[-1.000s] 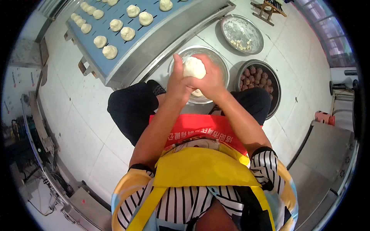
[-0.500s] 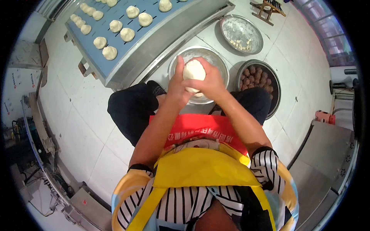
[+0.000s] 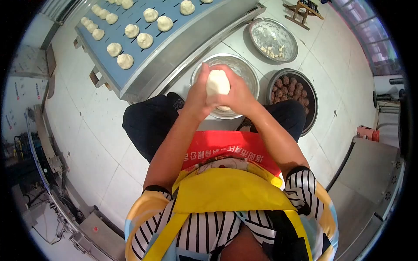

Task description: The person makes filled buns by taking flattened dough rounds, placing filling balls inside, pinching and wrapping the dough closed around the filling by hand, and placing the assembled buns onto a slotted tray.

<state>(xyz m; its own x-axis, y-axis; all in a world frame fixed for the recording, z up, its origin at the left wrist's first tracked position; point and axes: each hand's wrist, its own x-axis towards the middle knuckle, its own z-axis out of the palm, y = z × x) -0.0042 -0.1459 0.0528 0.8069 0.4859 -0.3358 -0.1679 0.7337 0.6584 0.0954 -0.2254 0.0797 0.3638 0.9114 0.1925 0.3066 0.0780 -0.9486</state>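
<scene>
Left hand (image 3: 199, 96) and right hand (image 3: 240, 93) clasp apparently unfinished dough (image 3: 218, 82); shaped pieces (image 3: 145, 40) lie at eleven o'clock, brown balls (image 3: 298, 86) at two.

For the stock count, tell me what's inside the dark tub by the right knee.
Brown balls lie in the tub; the right knee covers part of it, so anything beneath is hidden.

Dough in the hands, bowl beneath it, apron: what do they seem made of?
Dough: probably flour-based; off-white, matte, soft-looking. Bowl: likely stainless steel, from its silvery sheen and bright rim. Apron: perhaps coated fabric or plastic; smooth yellow surface, no weave visible.
</scene>
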